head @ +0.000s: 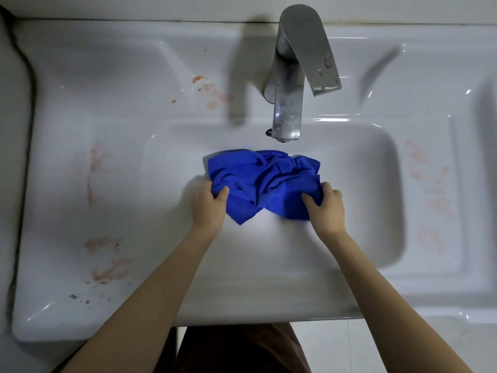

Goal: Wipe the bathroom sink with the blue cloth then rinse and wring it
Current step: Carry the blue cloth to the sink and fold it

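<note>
In the basin of the white sink (255,297), just below the tap (286,109) spout, the blue cloth (265,181) sits bunched and creased, held between both hands. Left hand (208,204) grips the cloth's left edge: fingers curled round the fabric, thumb on top. Right hand (329,208) does the same on the right edge, fingers clenched on a fold. The cloth spans the gap between the hands, and its lower corners hang in points toward the near basin wall. Can't tell whether the cloth touches the basin floor. Both forearms are bare and reach in over the front rim. The tap is chrome and water-spotted, with its lever handle (312,49) angled to the right. A small overflow hole (268,132) sits just left of the spout tip. Reddish smears (215,95) mark the back ledge left of the tap, with similar marks on the left and right ledges. A brown garment (242,348) shows at the bottom edge, below the sink's front rim.
</note>
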Available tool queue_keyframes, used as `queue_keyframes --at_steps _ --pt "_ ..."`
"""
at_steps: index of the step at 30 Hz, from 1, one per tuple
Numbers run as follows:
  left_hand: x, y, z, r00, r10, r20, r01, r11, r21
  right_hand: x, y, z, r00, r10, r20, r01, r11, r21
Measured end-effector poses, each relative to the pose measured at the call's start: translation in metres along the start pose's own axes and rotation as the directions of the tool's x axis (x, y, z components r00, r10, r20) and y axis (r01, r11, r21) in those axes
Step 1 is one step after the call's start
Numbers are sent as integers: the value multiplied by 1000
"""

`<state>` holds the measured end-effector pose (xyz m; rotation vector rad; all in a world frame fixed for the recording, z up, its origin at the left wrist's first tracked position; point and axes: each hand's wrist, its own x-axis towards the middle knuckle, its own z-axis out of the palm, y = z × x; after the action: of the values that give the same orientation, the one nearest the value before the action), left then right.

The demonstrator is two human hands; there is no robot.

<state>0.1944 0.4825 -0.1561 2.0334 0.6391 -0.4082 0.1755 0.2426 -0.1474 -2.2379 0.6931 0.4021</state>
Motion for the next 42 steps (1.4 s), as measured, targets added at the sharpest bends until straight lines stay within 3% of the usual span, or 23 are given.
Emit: queue_keyframes --at_steps 5,7,9,11,13,16,18,20,22,24,28,30,35,39,42 --pt "-4 -2 4 997 -65 36 72 957 -281 -9 1 -8 994 92 63 -105 968 230" --pt "-1 -4 1 995 -99 21 101 970 -220 -11 3 -15 989 146 39 -151 960 237" --pt "2 -10 -10 999 -25 -30 25 1000 -16 -12 9 -28 981 192 25 -193 957 218" --pt "1 -18 -26 988 145 -49 -124 945 303 -12 15 -42 982 190 -2 -189 977 99" --pt "-4 -24 -36 976 220 3 -193 850 490 -16 18 -46 987 163 13 -159 974 -161" --pt "-13 -30 -34 979 197 44 -191 831 523 -26 13 -33 996 86 26 -56 822 -566" --pt "-14 -33 -31 979 200 41 -195 860 472 -26 7 -20 988 -139 -65 51 697 -716" --pt "-12 -36 -32 982 183 37 -182 897 403 -22 1 -3 930 -366 -22 255 689 -679" --pt "-11 -38 -32 980 191 48 -195 915 352 -16 2 17 881 -454 133 430 648 -628" --pt "-11 -41 -33 975 213 65 -222 917 331 -12 5 32 880 -397 262 464 596 -655" --pt "-11 -45 -37 961 263 90 -278 900 336 -5 12 36 880 -298 371 476 542 -693" --pt "-13 -43 -40 961 259 95 -276 894 354 -6 9 28 881 -326 343 473 590 -654" --pt "-14 -20 -52 939 343 -8 -276 769 576 2 9 -1 936 -348 -59 260 793 -552" --pt "33 -9 -46 853 508 119 -470 650 597 43 -4 -10 873 -488 -12 421 765 -488" --pt "59 -1 -30 836 541 92 -498 677 542 69 -15 -6 867 -498 9 429 737 -522"
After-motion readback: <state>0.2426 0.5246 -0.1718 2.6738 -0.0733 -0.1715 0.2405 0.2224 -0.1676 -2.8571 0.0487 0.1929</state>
